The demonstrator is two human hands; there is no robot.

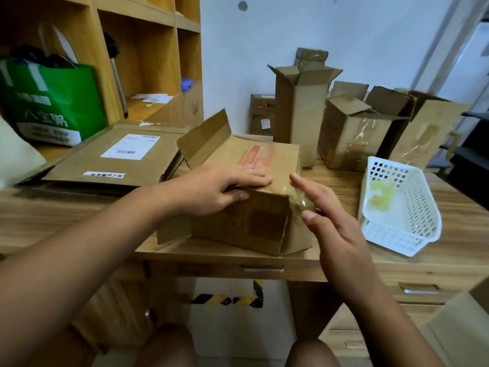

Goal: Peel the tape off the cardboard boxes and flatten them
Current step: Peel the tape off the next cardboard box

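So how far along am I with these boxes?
Done: flattened boxes stacked at left, tape wads in the white basket. In hand: left hand steadies the box while right hand pinches clear tape at its corner. Left: flattening it, plus several upright boxes behind.

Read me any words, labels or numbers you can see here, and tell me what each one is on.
"八宝粥": on the green bag.
Shipping label on the flattened box: too small to read.
Strip label below it: blurred.
Red print on the near box: blurred.
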